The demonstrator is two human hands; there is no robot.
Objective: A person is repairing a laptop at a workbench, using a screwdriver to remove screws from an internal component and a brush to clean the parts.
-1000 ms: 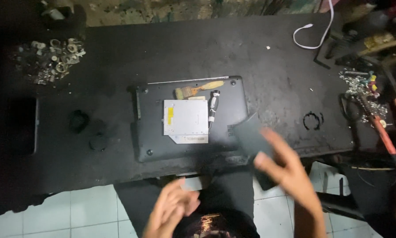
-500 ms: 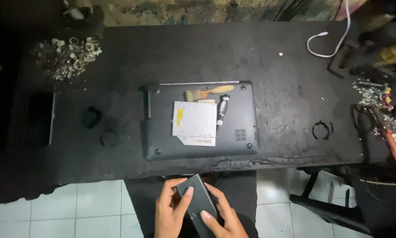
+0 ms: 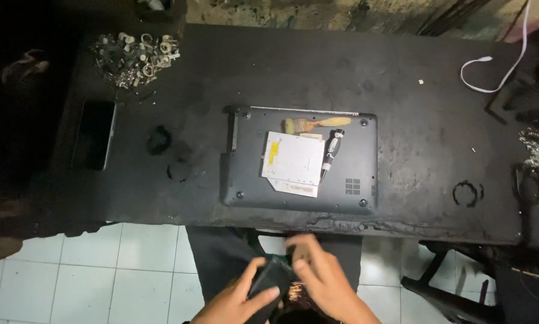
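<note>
Both hands below desk [image 3: 401, 198] edge, over lap. Left hand [image 3: 236, 303] grip wrapped round 1 dark flat panel [image 3: 271, 277]; right hand [image 3: 323, 279] fingers closed on its top. On desk: 1 laptop base [image 3: 353, 162], 1 brush [image 3: 314, 123], 1 screwdriver [image 3: 332, 150].

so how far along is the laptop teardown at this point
Done, by the look of it: the laptop lies upside down on the black table, with a silver optical drive, a brush and a screwdriver resting on its base. In hand: the left hand and right hand hold a dark flat part over the lap. Left: the base cover appears to be in place.
</note>
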